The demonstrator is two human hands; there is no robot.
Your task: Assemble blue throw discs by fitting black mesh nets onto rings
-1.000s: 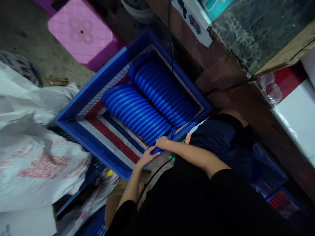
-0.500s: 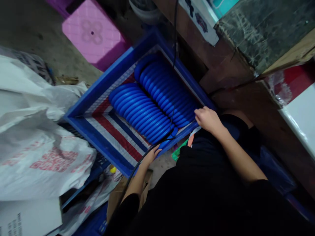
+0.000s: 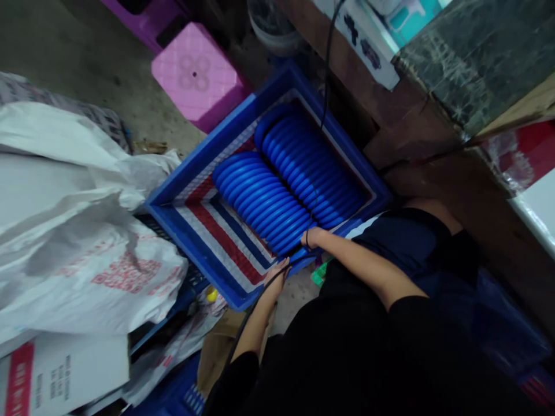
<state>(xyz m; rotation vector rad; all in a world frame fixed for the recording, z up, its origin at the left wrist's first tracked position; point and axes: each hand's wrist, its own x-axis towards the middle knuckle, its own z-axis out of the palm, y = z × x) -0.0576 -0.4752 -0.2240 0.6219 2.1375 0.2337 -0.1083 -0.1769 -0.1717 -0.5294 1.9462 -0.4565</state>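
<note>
Working black cord at blue coil's 5 o'clock end; right hand curled, left hand under cord, can't tell either grip; keeping loops snug should help.

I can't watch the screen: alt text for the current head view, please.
A person's left hand and right hand are at the near rim of a blue crate holding two blue coils; a dark cord runs along the left forearm.

a blue plastic crate carries the things. inside it there is a striped sheet, in red, white and blue, and two blue coils of hose are lying on it, side by side.
</note>
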